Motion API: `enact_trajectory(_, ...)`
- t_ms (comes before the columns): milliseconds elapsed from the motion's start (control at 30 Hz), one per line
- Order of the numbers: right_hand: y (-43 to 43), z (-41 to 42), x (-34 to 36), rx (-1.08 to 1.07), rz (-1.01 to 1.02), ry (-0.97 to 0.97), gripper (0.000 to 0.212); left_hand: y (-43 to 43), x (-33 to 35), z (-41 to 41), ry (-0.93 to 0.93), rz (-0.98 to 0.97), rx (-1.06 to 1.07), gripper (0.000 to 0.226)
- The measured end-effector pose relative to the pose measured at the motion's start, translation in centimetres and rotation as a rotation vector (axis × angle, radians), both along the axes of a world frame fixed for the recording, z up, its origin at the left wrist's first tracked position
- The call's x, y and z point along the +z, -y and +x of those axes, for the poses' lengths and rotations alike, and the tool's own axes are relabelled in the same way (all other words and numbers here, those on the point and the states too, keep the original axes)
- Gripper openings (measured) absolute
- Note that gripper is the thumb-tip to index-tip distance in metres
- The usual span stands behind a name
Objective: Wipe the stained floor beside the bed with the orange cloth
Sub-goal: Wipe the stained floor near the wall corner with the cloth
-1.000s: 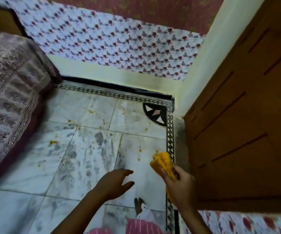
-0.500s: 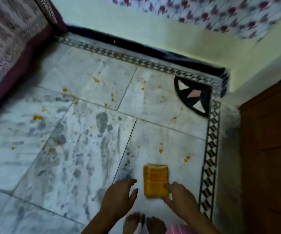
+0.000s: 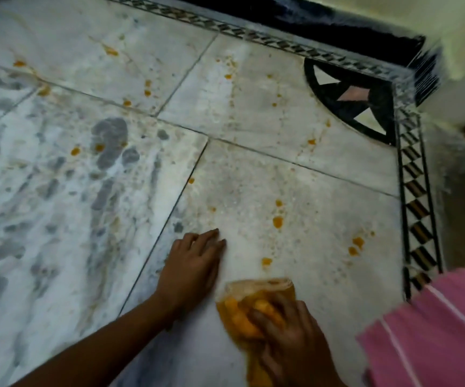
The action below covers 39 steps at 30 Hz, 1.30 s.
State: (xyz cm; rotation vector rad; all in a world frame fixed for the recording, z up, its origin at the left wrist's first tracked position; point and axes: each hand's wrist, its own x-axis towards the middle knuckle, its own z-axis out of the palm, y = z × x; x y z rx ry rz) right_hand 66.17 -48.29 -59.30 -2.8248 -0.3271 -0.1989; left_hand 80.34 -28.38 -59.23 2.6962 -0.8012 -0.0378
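The orange cloth (image 3: 249, 308) lies bunched on the white marble floor (image 3: 253, 113) near the bottom of the head view. My right hand (image 3: 295, 339) presses down on it, fingers curled into the fabric. My left hand (image 3: 192, 270) rests flat on the tile just left of the cloth, fingers straight. Orange stains (image 3: 277, 221) dot the tiles ahead of the cloth and farther off to the left and right. The bed is out of view.
A black-and-white patterned border strip (image 3: 418, 208) runs along the right and far edges, with a black quarter-circle inlay (image 3: 357, 99) in the corner. Beyond it stands the pale wall (image 3: 449, 29). A pink striped garment (image 3: 435, 331) fills the lower right.
The view has dropped close to the floor. The cloth went from held in the air to flat on the tile, and now sits bunched under my right hand. My left hand has settled flat on the floor.
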Motion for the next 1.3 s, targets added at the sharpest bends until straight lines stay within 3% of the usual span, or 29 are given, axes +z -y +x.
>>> enact_trajectory(100,3.3,-0.8,1.9,-0.187,0.097,0.140,0.034,0.0,0.2,-0.2,-0.002,-0.026,0.003,0.035)
enact_trajectory(267,3.7,7.9,2.2,-0.543,0.156,-0.087,0.048,2.3,0.8,-0.7,-0.061,-0.063,0.119,0.039)
enact_trajectory(300,3.0,8.2,1.1,-0.542,0.171,-0.115,0.048,2.5,0.7,-0.8,-0.070,-0.070,0.113,0.039)
enact_trajectory(400,2.4,4.2,0.7,-0.245,0.312,-0.208,0.024,1.9,0.7,-0.4,-0.084,-0.083,0.090,0.040)
enact_trajectory(467,5.3,1.8,2.3,-0.282,0.351,-0.082,0.037,1.6,0.8,-0.4,-0.077,-0.068,0.106,0.040)
enact_trajectory(533,8.0,3.5,3.9,-0.310,0.203,0.034,0.034,2.2,0.8,-0.2,-0.072,-0.070,0.127,0.041)
enact_trajectory(633,7.6,9.9,2.3,-0.706,0.182,-0.124,0.046,3.8,0.9,0.0,-0.063,-0.043,0.101,0.041)
enact_trajectory(667,5.7,10.7,2.1,-0.704,0.186,-0.162,0.047,4.1,0.9,0.3,-0.059,-0.029,0.078,0.043)
enact_trajectory(767,3.2,6.2,3.2,-0.241,0.207,-0.047,0.052,4.7,1.0,1.8,-0.068,-0.004,0.060,0.046)
enact_trajectory(833,5.8,1.4,4.2,-0.063,0.193,0.009,0.043,5.0,0.9,2.4,-0.058,0.005,0.079,0.045)
enact_trajectory(900,10.9,0.8,4.1,-0.220,0.143,0.003,0.041,5.4,0.8,2.7,-0.051,-0.008,0.098,0.044)
enact_trajectory(967,15.1,4.1,3.0,-0.605,0.122,0.012,0.047,5.8,0.6,2.8,-0.061,-0.003,0.094,0.044)
enact_trajectory(1067,14.5,12.1,1.7,-0.920,0.069,-0.081,0.045,5.6,0.9,2.8,-0.063,0.042,0.050,0.048)
enact_trajectory(1100,12.6,13.9,1.9,-0.901,0.078,-0.114,0.045,5.6,1.0,2.9,-0.053,0.056,0.029,0.049)
enact_trajectory(1167,7.8,13.6,0.8,-0.665,0.090,-0.063,0.046,5.3,1.1,3.2,-0.050,0.070,0.015,0.049)
enact_trajectory(1233,5.9,8.1,-0.1,-0.419,0.154,-0.183,0.052,5.3,1.2,3.5,-0.047,0.053,0.011,0.049)
enact_trajectory(1300,9.0,2.3,0.3,-0.308,0.229,-0.257,0.061,5.4,1.0,3.6,-0.037,0.028,0.027,0.048)
